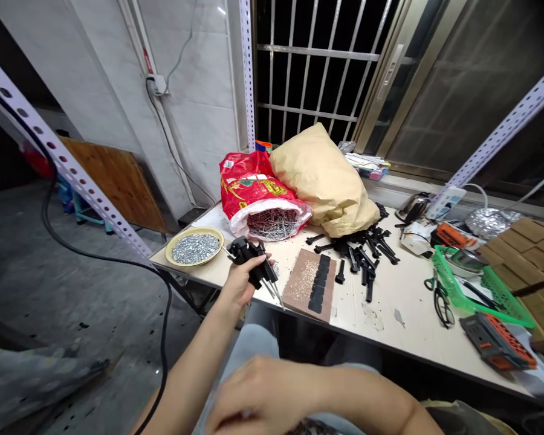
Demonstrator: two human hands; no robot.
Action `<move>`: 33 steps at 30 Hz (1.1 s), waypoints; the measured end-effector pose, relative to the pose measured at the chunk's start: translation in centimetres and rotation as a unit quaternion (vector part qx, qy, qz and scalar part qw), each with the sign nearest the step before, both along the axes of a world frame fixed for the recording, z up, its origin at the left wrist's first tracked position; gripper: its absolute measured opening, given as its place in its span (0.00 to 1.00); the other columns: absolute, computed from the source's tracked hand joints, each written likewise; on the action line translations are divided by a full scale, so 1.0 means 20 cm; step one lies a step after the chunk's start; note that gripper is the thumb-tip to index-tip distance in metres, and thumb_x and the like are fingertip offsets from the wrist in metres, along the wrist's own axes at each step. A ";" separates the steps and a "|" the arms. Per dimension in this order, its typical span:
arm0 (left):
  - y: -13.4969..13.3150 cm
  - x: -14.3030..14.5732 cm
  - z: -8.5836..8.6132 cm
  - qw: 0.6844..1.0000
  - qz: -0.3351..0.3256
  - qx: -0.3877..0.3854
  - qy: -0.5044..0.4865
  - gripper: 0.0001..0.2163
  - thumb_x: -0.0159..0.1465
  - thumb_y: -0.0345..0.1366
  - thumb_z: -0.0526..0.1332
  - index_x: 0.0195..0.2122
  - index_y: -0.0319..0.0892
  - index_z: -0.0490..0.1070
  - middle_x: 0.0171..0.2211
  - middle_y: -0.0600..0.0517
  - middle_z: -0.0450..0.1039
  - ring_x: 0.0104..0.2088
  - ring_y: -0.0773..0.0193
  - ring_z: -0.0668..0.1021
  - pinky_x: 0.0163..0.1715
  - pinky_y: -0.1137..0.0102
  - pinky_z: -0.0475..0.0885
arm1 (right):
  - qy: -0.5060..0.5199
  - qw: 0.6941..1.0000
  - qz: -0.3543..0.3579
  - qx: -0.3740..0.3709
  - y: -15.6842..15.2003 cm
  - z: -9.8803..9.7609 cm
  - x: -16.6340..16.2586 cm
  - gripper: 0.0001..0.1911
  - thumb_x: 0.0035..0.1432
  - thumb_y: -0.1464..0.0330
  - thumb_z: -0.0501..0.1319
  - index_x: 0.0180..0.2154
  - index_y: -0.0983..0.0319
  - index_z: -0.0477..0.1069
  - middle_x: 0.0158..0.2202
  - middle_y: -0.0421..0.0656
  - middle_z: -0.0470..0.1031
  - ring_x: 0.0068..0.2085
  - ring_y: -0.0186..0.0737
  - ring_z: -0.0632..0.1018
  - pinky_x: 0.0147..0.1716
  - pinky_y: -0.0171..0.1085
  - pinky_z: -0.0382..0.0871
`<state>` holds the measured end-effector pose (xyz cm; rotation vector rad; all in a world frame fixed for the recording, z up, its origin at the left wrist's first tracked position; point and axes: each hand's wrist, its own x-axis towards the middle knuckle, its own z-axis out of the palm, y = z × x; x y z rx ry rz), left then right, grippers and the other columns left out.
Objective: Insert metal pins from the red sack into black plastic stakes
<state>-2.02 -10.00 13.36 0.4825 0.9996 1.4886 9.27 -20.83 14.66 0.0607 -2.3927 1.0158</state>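
Observation:
My left hand (241,283) is closed around several black plastic pieces (256,272) with thin metal rods sticking out, just above the table's front edge. Low in the view, over my lap, my right hand (258,393) is blurred; its fingers curl downward, and whether they hold anything is hidden. A brown board (297,279) lies right of my left hand, bearing a row of flat black pieces (320,284) and pale crumbs. Beyond it, more black plastic pieces (362,254) are heaped loosely. A yellow dish (220,239) of small metal parts stands to the left.
A red bag (245,181) of metal rods lies open beside a large tan sack (321,181). On the right are scissors (442,302), a green basket (510,311), an orange-and-black case (498,341) and cardboard boxes (526,254). A black cable (104,261) hangs at left.

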 end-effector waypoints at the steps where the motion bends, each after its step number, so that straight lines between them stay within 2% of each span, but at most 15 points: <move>1: 0.00 0.00 0.01 1.000 -0.006 0.009 0.009 0.15 0.43 0.30 0.66 0.33 0.34 0.70 0.28 0.47 0.76 0.27 0.60 0.78 0.31 0.65 0.74 | 0.028 0.998 -0.059 -0.001 0.06 -0.02 0.04 0.09 0.59 0.65 0.54 0.31 0.61 0.68 0.28 0.37 0.74 0.30 0.28 0.74 0.32 0.25 0.66; 3: 0.00 0.03 0.01 0.995 0.008 0.062 0.077 0.16 0.43 0.31 0.67 0.35 0.35 0.70 0.31 0.47 0.76 0.30 0.60 0.78 0.34 0.64 0.73 | 0.081 0.971 -0.222 -0.019 0.16 -0.06 0.15 0.08 0.57 0.67 0.55 0.29 0.63 0.68 0.25 0.40 0.73 0.27 0.31 0.73 0.30 0.30 0.67; 5: -0.01 0.07 0.00 0.975 0.036 0.126 0.179 0.17 0.43 0.32 0.67 0.36 0.36 0.71 0.33 0.48 0.76 0.33 0.59 0.78 0.37 0.66 0.72 | 0.122 0.918 -0.371 -0.069 0.24 -0.09 0.27 0.06 0.57 0.69 0.55 0.29 0.63 0.68 0.24 0.41 0.72 0.26 0.33 0.72 0.27 0.32 0.66; 7: -0.01 0.12 -0.02 0.952 0.038 0.160 0.258 0.16 0.44 0.33 0.67 0.35 0.37 0.71 0.33 0.48 0.76 0.35 0.59 0.77 0.38 0.67 0.72 | 0.148 0.861 -0.469 -0.132 0.29 -0.12 0.36 0.07 0.56 0.68 0.56 0.28 0.62 0.68 0.23 0.40 0.70 0.24 0.32 0.70 0.24 0.32 0.65; 8: -0.01 0.14 -0.02 0.946 0.030 0.164 0.279 0.16 0.44 0.34 0.67 0.35 0.37 0.71 0.33 0.48 0.76 0.36 0.58 0.77 0.38 0.68 0.72 | 0.157 0.840 -0.495 -0.157 0.32 -0.13 0.39 0.07 0.56 0.67 0.56 0.28 0.62 0.67 0.22 0.39 0.69 0.23 0.32 0.69 0.23 0.31 0.64; 11: -0.02 0.19 -0.05 0.940 0.018 0.166 0.299 0.15 0.46 0.35 0.66 0.35 0.36 0.71 0.34 0.47 0.76 0.37 0.58 0.77 0.40 0.66 0.71 | 0.161 0.817 -0.517 -0.198 0.37 -0.16 0.45 0.08 0.55 0.65 0.57 0.29 0.63 0.68 0.21 0.38 0.67 0.22 0.31 0.68 0.21 0.31 0.63; 17: -0.06 0.26 -0.08 0.926 0.020 0.181 0.329 0.14 0.47 0.35 0.65 0.35 0.38 0.72 0.34 0.48 0.76 0.36 0.57 0.77 0.40 0.66 0.71 | 0.152 0.822 -0.522 -0.169 0.37 -0.21 0.47 0.07 0.55 0.65 0.58 0.31 0.62 0.69 0.25 0.40 0.68 0.23 0.31 0.67 0.22 0.32 0.64; 25: -0.04 0.28 -0.14 0.959 0.000 0.130 0.252 0.15 0.45 0.37 0.67 0.34 0.35 0.73 0.32 0.46 0.76 0.35 0.57 0.77 0.37 0.66 0.72 | 0.139 0.812 -0.531 -0.196 0.35 -0.26 0.51 0.09 0.55 0.63 0.57 0.31 0.62 0.69 0.23 0.39 0.68 0.24 0.32 0.69 0.22 0.32 0.66; 33: -0.05 0.30 -0.17 0.961 -0.032 0.134 0.240 0.14 0.45 0.37 0.67 0.32 0.36 0.72 0.31 0.48 0.76 0.33 0.60 0.77 0.36 0.68 0.71 | 0.135 0.821 -0.521 -0.189 0.36 -0.22 0.51 0.08 0.54 0.64 0.58 0.33 0.62 0.69 0.27 0.41 0.70 0.27 0.34 0.71 0.24 0.33 0.67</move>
